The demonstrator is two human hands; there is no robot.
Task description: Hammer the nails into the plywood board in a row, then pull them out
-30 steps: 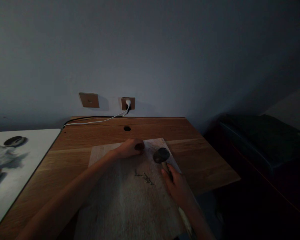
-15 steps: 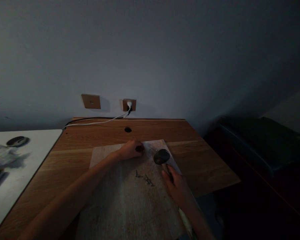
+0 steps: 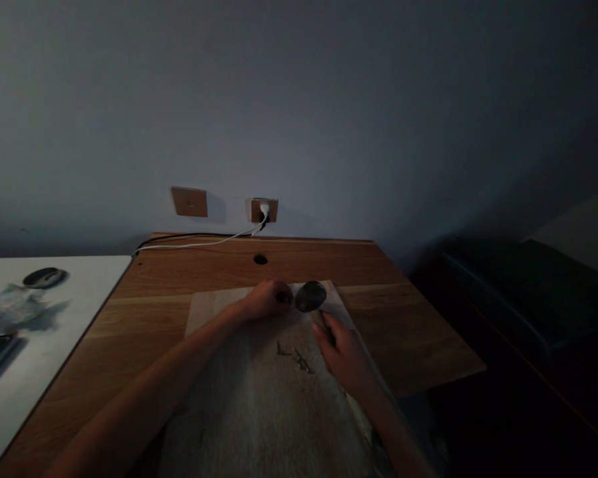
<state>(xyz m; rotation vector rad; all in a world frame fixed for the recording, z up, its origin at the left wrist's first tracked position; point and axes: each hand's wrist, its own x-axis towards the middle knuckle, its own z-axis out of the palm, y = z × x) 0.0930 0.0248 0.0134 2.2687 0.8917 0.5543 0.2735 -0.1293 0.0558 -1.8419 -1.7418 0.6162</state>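
Note:
My right hand (image 3: 345, 353) is wrapped round the pale handle of a mallet (image 3: 311, 297) with a round, dark head. Its head is over the far right part of a light wooden board (image 3: 249, 398), close beside the fingers of my left hand (image 3: 269, 300). Those fingers are curled and pinched together near the board's far edge; whatever is between them is hidden. Between my two forearms, several small metal screws or nails (image 3: 301, 360) lie loose on the board, too small to name surely.
Under the board is a brown wooden table (image 3: 393, 312) with a cable hole (image 3: 260, 259). Cables (image 3: 199, 244) run along its back to a wall socket (image 3: 264, 210). At left, a white surface (image 3: 94, 285) holds a dark round object (image 3: 44, 277) and crumpled plastic (image 3: 17, 305).
The mallet's head has moved left and slightly away from me, closer to my left hand. My left hand keeps its pinch at the same place on the board. The view has shifted slightly.

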